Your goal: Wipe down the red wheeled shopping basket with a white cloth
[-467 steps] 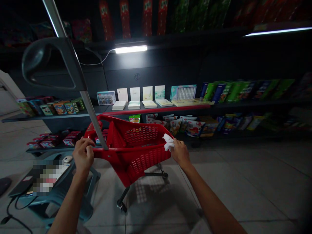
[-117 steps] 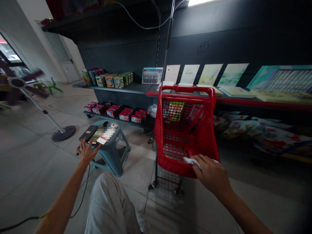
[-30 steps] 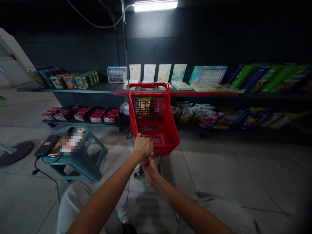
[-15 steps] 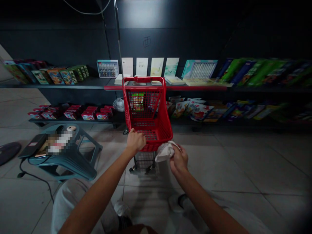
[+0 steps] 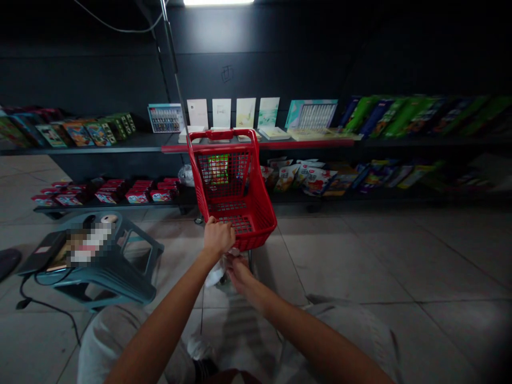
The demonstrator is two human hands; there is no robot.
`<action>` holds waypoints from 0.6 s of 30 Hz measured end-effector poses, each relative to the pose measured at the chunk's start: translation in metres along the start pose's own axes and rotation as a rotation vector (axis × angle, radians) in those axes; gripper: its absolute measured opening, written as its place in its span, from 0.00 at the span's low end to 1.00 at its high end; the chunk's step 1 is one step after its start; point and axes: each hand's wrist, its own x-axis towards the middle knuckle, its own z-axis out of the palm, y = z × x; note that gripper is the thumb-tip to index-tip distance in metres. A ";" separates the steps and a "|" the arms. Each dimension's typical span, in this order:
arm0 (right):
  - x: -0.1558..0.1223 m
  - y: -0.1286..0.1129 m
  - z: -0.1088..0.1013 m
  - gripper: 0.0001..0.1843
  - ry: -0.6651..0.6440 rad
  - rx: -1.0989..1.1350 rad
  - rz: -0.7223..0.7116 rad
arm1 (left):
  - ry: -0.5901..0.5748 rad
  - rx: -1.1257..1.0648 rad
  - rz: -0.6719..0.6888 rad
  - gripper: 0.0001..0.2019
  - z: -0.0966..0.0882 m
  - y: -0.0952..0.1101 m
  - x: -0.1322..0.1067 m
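A small red shopping cart (image 5: 262, 213) with a mesh basket stands in front of me, its handle on the far side. My left hand (image 5: 219, 236) is closed over the basket's near rim, toward the left. Just below that rim, my right hand (image 5: 239, 271) pinches a crumpled white cloth (image 5: 216, 273), which hangs under my left hand close to the cart's lower frame. Part of the cloth is hidden by my right fingers.
Behind the cart, a dark shelf (image 5: 140, 144) carries books, boxed sets and bagged snacks. Red boxes (image 5: 108, 191) line its lower level. A blue-grey stool (image 5: 136, 277) with a black device (image 5: 42, 253) and cable stands at left. A thin metal pole (image 5: 176, 80) rises beside the cart.
My right hand has carried the white cloth leftward along the near rim, from the basket's right corner to beneath my left hand. My left hand keeps its grip. The view has shifted slightly.
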 end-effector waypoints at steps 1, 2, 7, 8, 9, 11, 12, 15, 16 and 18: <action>0.001 -0.007 -0.006 0.16 0.032 0.028 0.038 | 0.003 0.004 0.004 0.19 0.000 -0.003 -0.001; 0.001 -0.016 -0.013 0.17 0.076 0.063 0.084 | 0.009 0.007 0.010 0.19 0.000 -0.005 -0.002; 0.014 -0.084 -0.058 0.20 0.325 0.141 0.044 | 0.034 -0.001 0.033 0.18 0.002 -0.021 -0.004; 0.019 -0.103 -0.068 0.20 0.378 0.126 -0.035 | 0.030 -0.003 0.042 0.18 0.002 -0.024 -0.004; 0.024 -0.122 -0.076 0.21 0.432 0.101 -0.136 | 0.024 -0.004 0.055 0.18 0.002 -0.026 -0.004; 0.033 -0.159 -0.090 0.24 0.482 -0.023 -0.364 | 0.009 -0.009 0.088 0.18 0.002 -0.029 -0.005; 0.036 -0.173 -0.094 0.25 0.450 -0.151 -0.476 | 0.004 -0.012 0.105 0.18 0.002 -0.031 -0.006; 0.033 -0.195 -0.093 0.22 0.123 -0.679 -0.728 | 0.007 -0.018 0.141 0.18 0.002 -0.035 -0.009; 0.029 -0.194 -0.089 0.20 -0.023 -0.843 -0.784 | 0.010 -0.021 0.152 0.18 0.002 -0.038 -0.010; 0.018 -0.185 -0.076 0.19 -0.269 -1.089 -0.878 | 0.013 -0.027 0.169 0.18 0.001 -0.046 -0.013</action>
